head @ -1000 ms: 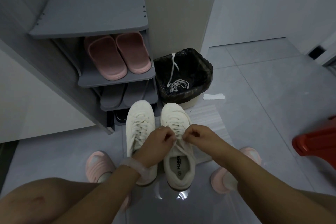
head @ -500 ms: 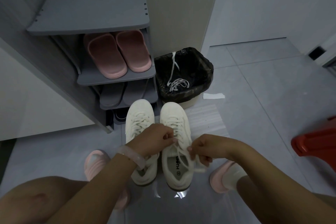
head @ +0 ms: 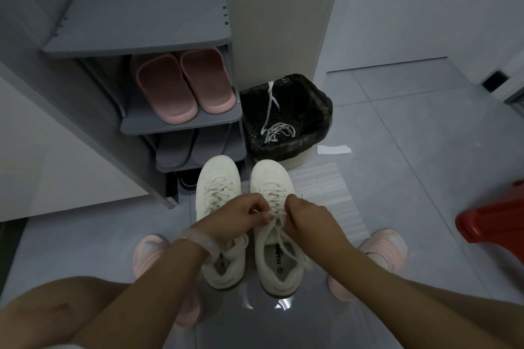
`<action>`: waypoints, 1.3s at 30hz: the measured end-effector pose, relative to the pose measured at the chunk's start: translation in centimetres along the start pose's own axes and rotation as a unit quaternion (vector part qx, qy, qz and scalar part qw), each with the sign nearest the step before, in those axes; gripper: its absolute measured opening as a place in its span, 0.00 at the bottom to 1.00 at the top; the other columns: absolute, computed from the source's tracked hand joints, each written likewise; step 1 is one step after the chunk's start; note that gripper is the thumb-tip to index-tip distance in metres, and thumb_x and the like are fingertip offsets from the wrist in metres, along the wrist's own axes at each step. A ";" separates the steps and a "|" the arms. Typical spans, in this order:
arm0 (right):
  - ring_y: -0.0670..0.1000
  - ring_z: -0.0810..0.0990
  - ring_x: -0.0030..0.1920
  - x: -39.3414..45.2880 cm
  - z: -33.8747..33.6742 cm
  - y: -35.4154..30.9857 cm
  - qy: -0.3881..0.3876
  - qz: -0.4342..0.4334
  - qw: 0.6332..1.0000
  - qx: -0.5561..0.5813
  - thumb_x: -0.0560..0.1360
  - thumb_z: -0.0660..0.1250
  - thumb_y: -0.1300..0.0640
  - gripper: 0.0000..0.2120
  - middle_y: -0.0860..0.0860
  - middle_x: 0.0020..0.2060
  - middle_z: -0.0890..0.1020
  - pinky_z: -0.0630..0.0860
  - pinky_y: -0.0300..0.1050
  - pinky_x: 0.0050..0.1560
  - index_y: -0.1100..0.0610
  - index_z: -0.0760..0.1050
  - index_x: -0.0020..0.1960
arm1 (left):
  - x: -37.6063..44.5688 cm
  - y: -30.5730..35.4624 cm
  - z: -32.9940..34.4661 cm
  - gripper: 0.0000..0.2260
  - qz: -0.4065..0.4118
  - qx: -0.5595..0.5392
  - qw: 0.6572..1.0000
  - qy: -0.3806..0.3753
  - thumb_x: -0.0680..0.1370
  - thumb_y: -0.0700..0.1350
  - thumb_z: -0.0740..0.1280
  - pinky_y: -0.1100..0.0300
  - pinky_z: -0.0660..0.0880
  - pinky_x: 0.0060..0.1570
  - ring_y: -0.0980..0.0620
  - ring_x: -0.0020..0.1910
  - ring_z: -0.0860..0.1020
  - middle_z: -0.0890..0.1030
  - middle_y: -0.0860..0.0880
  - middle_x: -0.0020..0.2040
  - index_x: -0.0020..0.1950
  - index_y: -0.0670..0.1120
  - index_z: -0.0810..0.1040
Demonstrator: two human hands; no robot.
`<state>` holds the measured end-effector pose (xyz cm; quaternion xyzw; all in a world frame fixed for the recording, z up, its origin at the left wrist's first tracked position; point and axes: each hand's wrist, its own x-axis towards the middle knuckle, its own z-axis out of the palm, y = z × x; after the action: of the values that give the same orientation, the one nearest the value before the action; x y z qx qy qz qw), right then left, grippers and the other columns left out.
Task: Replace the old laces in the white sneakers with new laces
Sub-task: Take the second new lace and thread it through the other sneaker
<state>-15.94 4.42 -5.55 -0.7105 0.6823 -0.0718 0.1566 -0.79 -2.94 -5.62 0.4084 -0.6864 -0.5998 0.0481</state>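
Two white sneakers stand side by side on the floor, toes pointing away from me: the left sneaker [head: 217, 178] and the right sneaker [head: 272, 178]. Both carry cream laces. My left hand [head: 241, 214] and my right hand [head: 307, 219] meet over the upper eyelets of the right sneaker, each pinching a strand of its lace [head: 279, 238], which trails down across the shoe's opening. Old white laces [head: 276, 130] lie in the black-lined bin [head: 317, 110] beyond the shoes.
A grey shoe rack [head: 181, 125] holding pink slippers [head: 181, 88] stands at the left behind the sneakers. A white corrugated sheet [head: 329, 187] and a paper scrap [head: 333, 149] lie at the right. A red stool [head: 493, 221] sits far right. My feet wear pink slippers.
My right hand, which had pulled out toward the lower right with the lace, has come back up beside my left hand over the right sneaker's eyelets.
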 end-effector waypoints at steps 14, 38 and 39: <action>0.49 0.69 0.37 -0.8 -0.4 0.1 -0.014 0.006 0.999 0.046 0.79 0.56 0.53 0.07 0.51 0.40 0.72 0.61 0.38 0.30 0.57 0.67 0.47 | 0.0 0.0 -0.7 0.09 -0.005 0.148 0.989 -0.008 0.78 0.47 0.64 0.69 0.68 0.38 0.60 0.33 0.71 0.74 0.55 0.33 0.37 0.51 0.74; 0.46 0.61 0.26 1.4 -0.6 0.4 -0.053 0.080 0.993 0.064 0.79 0.54 0.60 0.08 0.47 0.28 0.64 0.55 0.38 0.26 0.56 0.59 0.41 | 0.4 0.7 2.1 0.05 0.047 0.246 0.959 0.133 0.80 0.40 0.55 0.60 0.59 0.32 0.54 0.29 0.66 0.66 0.52 0.32 0.46 0.42 0.62; 0.46 0.61 0.26 1.4 -0.8 0.4 -0.054 0.070 0.994 0.061 0.79 0.54 0.59 0.07 0.47 0.28 0.64 0.55 0.38 0.26 0.57 0.59 0.43 | 0.4 0.7 2.1 0.05 0.048 0.248 0.958 0.133 0.80 0.41 0.55 0.60 0.60 0.32 0.52 0.31 0.67 0.66 0.53 0.32 0.46 0.42 0.62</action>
<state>-16.47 2.92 -5.12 -0.6532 0.7150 -0.0636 0.2409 -2.58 -1.54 -5.81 0.4496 -0.8200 -0.3481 0.0648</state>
